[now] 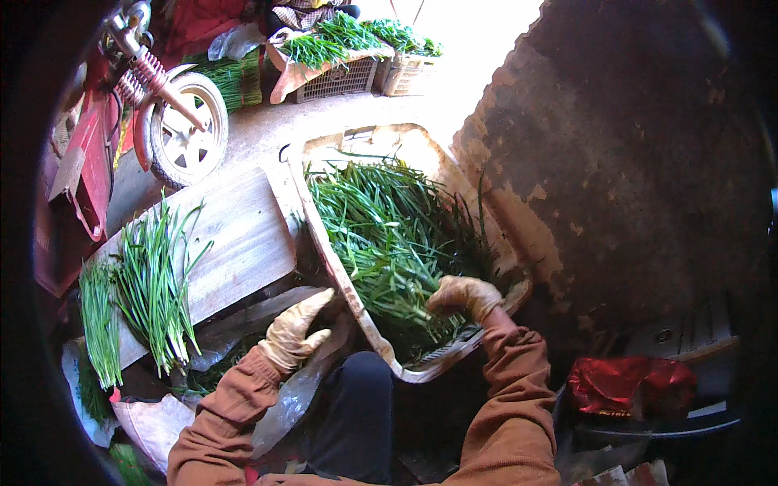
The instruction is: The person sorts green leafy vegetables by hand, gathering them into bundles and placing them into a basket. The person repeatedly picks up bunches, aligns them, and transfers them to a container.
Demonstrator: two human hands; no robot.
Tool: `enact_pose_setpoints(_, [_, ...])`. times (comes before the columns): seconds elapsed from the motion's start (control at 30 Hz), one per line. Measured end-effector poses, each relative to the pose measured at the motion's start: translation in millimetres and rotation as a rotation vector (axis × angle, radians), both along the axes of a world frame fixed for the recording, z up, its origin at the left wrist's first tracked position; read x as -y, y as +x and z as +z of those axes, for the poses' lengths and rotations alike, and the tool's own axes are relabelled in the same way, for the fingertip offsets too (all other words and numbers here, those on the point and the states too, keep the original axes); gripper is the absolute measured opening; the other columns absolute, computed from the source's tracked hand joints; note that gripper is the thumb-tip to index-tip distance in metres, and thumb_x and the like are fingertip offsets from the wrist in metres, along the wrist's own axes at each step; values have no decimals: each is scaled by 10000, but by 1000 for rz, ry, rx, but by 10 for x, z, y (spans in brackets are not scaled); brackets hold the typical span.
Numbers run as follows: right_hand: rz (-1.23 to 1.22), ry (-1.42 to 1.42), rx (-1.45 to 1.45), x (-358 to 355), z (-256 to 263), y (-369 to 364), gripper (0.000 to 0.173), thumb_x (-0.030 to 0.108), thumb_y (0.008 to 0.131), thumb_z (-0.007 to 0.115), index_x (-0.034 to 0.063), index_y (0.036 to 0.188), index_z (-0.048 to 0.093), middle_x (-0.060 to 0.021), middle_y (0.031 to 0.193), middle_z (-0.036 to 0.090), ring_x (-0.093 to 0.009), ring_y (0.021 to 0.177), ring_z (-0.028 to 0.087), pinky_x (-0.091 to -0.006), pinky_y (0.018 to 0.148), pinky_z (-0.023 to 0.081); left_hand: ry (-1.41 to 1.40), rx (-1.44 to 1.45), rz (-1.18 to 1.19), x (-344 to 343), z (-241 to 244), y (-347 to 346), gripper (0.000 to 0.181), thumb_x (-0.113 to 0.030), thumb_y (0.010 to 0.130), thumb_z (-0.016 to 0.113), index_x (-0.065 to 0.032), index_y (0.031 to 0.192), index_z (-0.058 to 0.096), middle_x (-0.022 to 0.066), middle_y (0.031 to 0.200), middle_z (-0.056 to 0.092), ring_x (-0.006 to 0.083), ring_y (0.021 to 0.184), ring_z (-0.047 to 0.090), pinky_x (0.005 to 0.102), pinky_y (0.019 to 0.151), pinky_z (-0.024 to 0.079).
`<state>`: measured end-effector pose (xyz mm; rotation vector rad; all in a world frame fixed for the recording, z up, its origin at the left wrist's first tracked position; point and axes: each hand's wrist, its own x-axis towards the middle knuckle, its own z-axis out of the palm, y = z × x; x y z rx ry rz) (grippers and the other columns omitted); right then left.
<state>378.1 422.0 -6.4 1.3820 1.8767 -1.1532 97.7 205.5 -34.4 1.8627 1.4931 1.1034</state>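
My left hand [296,333], in a pale, stained work glove, is held with thumb and fingers apart and nothing between them. It hovers between the board and the crate, over clear plastic sheeting [292,398]. My right hand [467,296], gloved the same way, reaches over the near rim of a dirty white plastic crate [358,310]. Its curled fingers touch the loose garlic chives [389,231] heaped inside; the fingertips are hidden, so a grip cannot be made out. On a wooden board [243,237] to the left lie two bunches, a larger one [159,285] and a smaller one [100,322].
A motorcycle's front wheel [188,130] stands at upper left. Farther back, more greens [346,39] lie over plastic crates [340,79], near a partly visible person. A rough wall [614,158] rises at right. A red shiny package [629,386] sits at lower right.
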Motion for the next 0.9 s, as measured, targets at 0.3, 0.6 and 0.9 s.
enact_pose_setpoints(0.3, [234,-56,6,-256,452,-369,222,288,669,589,85,580,607,-3,566,555,-121,509,491,-288,497,376,-29,-413,-87,-1082,153,1053,1181,-294,485,809,-128,1419,107,130,1455,172,276,1352,159,543,1048,107])
enact_pose_setpoints(0.6, [-144,-56,-377,-263,403,-434,440,338,786,639,-4,1055,573,-68,825,623,-145,641,586,-258,610,480,60,-70,76,-1528,-240,918,968,-397,560,771,-126,1360,299,68,1144,543,231,1081,505,499,994,233])
enact_pose_setpoints(0.9, [-456,383,-869,-272,-324,458,875,132,603,805,36,1334,333,-166,1307,407,-273,1188,417,-372,989,345,-30,669,-2,-1898,-474,231,1020,-18,540,797,-51,1382,223,77,1285,438,158,1160,425,277,984,345])
